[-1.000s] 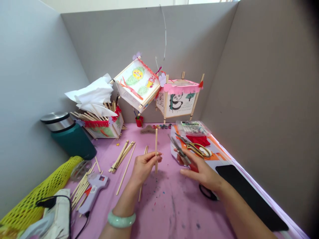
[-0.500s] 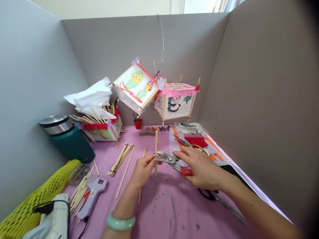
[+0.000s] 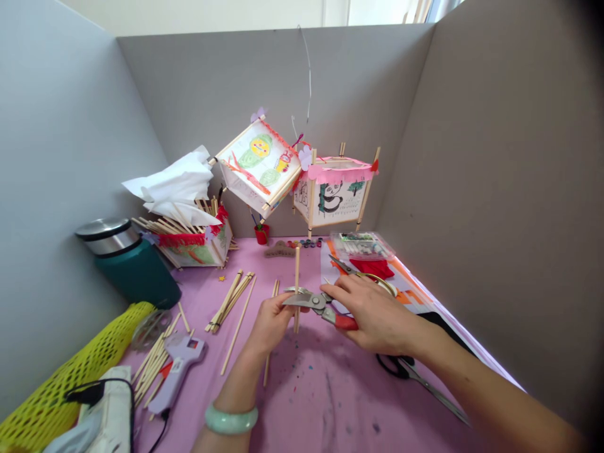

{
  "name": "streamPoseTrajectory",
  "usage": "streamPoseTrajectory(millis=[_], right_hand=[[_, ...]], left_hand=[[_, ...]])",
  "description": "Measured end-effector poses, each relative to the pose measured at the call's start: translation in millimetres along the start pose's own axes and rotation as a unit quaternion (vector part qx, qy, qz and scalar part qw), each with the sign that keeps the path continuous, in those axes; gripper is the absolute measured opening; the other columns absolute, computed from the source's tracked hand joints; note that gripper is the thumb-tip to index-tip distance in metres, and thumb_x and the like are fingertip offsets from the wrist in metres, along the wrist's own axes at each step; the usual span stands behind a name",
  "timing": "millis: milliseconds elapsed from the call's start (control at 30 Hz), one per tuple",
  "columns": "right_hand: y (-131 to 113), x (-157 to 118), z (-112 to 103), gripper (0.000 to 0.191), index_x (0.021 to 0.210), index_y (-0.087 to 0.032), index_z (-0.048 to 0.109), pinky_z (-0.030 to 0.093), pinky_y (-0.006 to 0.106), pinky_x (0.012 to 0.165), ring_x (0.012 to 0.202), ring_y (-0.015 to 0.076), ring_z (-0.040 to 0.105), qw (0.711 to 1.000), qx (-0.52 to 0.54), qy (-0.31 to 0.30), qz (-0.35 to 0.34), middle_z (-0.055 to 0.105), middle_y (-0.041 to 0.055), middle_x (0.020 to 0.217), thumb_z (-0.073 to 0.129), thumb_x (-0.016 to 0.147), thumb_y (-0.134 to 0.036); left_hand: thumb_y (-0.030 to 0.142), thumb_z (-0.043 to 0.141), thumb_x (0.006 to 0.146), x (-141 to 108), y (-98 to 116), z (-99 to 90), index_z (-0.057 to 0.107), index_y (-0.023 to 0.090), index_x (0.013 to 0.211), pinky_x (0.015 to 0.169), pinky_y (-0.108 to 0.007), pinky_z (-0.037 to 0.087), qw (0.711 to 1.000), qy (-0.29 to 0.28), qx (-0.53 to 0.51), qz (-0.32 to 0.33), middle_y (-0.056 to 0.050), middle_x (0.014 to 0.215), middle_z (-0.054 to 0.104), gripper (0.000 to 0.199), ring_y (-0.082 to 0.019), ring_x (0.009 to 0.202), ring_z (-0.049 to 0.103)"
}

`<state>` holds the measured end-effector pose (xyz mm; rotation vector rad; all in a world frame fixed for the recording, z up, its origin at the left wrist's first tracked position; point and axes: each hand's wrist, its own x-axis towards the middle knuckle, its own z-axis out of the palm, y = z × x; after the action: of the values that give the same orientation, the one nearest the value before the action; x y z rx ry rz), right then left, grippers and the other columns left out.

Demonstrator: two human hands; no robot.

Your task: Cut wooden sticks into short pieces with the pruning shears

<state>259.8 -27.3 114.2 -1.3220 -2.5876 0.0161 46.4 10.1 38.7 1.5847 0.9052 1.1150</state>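
Note:
Upright over the table, a thin wooden stick [image 3: 297, 267] is pinched in the fingers of my left hand [image 3: 271, 322]. My right hand [image 3: 372, 313] is wrapped round the red handle of the pruning shears [image 3: 316, 301]. Their blades are spread and lie around the stick, just above my left fingertips. Part of the handle is hidden in my right palm. Loose sticks [image 3: 272, 333] lie beside my left wrist, and bundled sticks [image 3: 230, 302] rest farther left.
At left are a lilac glue gun [image 3: 174, 371], a teal bottle [image 3: 134, 267], yellow mesh [image 3: 80, 371] and a stick-filled box [image 3: 189, 248]. Paper lanterns [image 3: 264, 160] hang at the back. Black-handled scissors [image 3: 425, 380] lie under my right forearm; gold-handled scissors [image 3: 346, 265] lie beyond that hand.
The shears have moved left, so the stick now sits deeper between their blades. My right hand has shifted slightly left with them. The left hand keeps its hold on the stick.

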Motion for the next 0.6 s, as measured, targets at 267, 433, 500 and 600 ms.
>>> streamPoseTrajectory(millis=[267,433,500,600], right_hand=[[2.3,-0.2,0.3,0.048,0.125,-0.023,0.049,0.039,0.040,0.082,0.094,0.0244,0.049,1.000,-0.018,0.011,-0.018,0.053,0.0085,0.101,0.055,0.077,-0.023],[3.3,-0.8,-0.2,0.048,0.125,-0.024,0.049,0.038,0.039,0.080,0.094,0.0244,0.049,0.999,-0.025,0.017,-0.019,0.053,0.0083,0.101,0.056,0.077,-0.022],[3.8,-1.1,0.0,0.048,0.124,-0.024,0.049,0.038,0.039,0.080,0.093,0.0245,0.049,0.999,-0.027,0.020,-0.019,0.054,0.0084,0.101,0.056,0.077,-0.023],[5.4,-0.9,1.0,0.047,0.124,-0.024,0.050,0.037,0.039,0.081,0.092,0.0240,0.049,1.000,-0.015,0.016,-0.023,0.054,0.0079,0.101,0.056,0.077,-0.023]], left_hand=[[0.019,0.049,0.085,-1.9,-0.4,-1.4,0.070,0.017,0.100,0.083,-0.032,0.048,1.000,-0.012,0.024,0.010,-0.007,0.096,0.072,0.026,-0.021,0.091,0.064],[0.019,0.049,0.085,-1.6,-1.0,-1.4,0.070,0.018,0.104,0.085,-0.033,0.048,1.000,-0.020,0.016,0.014,-0.006,0.098,0.071,0.028,-0.021,0.091,0.064],[0.019,0.050,0.085,-1.5,-1.0,-1.4,0.070,0.018,0.104,0.085,-0.033,0.048,1.000,-0.023,0.011,0.012,-0.006,0.097,0.072,0.028,-0.021,0.091,0.064],[0.022,0.051,0.086,-1.8,-1.6,-1.1,0.070,0.018,0.103,0.084,-0.034,0.049,1.000,-0.027,-0.003,0.007,-0.007,0.095,0.072,0.026,-0.021,0.088,0.065]])
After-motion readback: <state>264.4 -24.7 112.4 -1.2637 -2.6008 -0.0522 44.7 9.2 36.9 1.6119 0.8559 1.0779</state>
